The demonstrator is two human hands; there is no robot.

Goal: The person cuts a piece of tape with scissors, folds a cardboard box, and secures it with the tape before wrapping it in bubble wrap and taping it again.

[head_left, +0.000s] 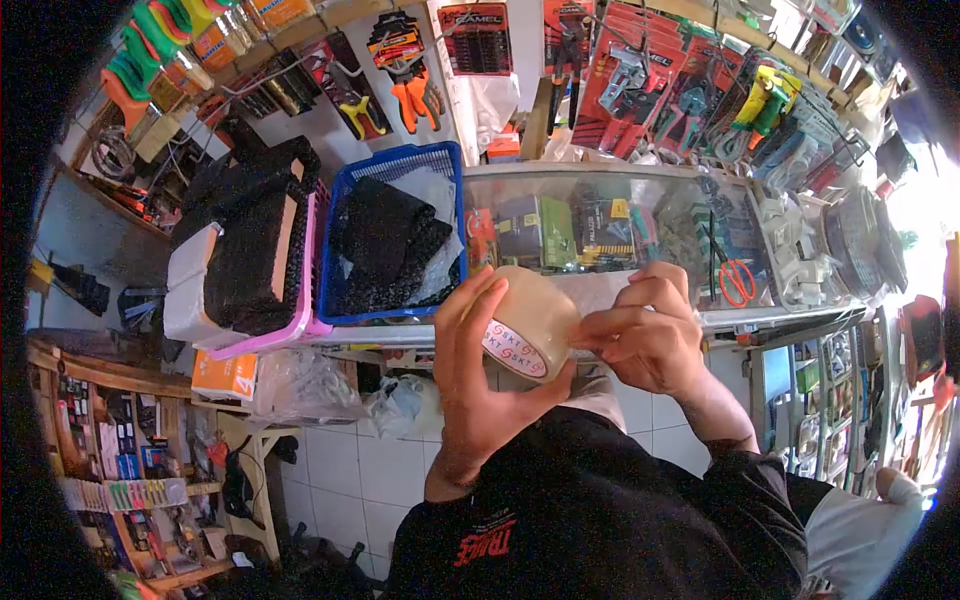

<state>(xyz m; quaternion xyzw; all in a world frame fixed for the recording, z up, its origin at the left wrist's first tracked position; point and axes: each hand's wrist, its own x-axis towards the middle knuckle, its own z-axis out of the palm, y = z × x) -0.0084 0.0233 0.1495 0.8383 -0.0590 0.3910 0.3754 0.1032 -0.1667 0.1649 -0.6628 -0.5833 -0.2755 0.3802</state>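
A wide roll of tan tape point(535, 310), with red and blue print on its inner core, is held in front of my chest. My left hand point(478, 370) wraps round the roll from the left, fingers on top and thumb below. The fingertips of my right hand point(648, 335) are pinched together at the roll's right edge; whether they grip the tape's end is too small to tell. Behind the hands is a glass display counter point(690, 318). Scissors with orange handles point(737, 284) lie on it, to the right of my right hand.
A blue basket point(463, 200) with black and clear plastic wrap stands left on the counter, beside a pink basket point(312, 270) with black-wrapped goods. Packaged tools point(640, 80) hang above. An orange box point(224, 376) sits lower left. Another person's arm point(865, 525) shows at lower right.
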